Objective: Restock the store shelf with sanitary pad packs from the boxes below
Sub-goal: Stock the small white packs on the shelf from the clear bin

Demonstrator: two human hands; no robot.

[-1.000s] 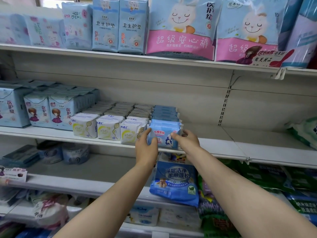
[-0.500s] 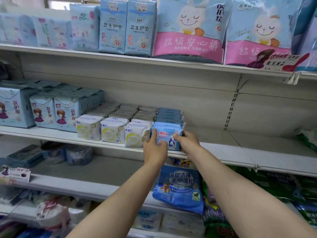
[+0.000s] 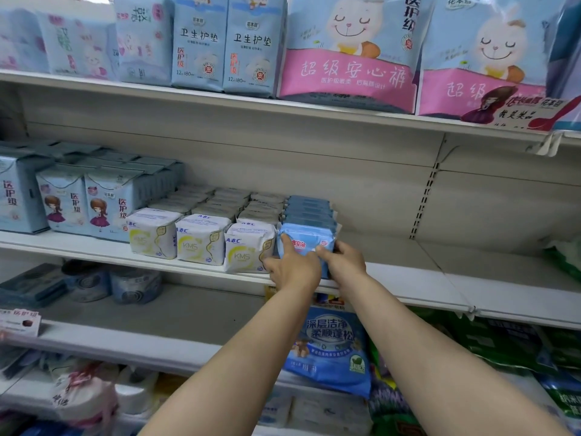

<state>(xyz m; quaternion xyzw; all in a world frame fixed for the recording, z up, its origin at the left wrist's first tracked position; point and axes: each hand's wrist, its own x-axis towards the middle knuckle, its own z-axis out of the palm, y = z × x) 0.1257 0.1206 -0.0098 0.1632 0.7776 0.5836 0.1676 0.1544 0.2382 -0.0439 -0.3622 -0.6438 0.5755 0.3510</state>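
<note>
My left hand [image 3: 294, 272] has shifted, forefinger now pressing the blue pad pack [image 3: 309, 242]; my right hand [image 3: 344, 259] grips its side (fingertips hidden).

A single head-worn view faces the store shelving head-on from close, at arm's reach, level with the middle shelf [image 3: 408, 287]; upper shelf [image 3: 220, 100] at 12 o'clock, lower shelves toward 6 o'clock.
</note>
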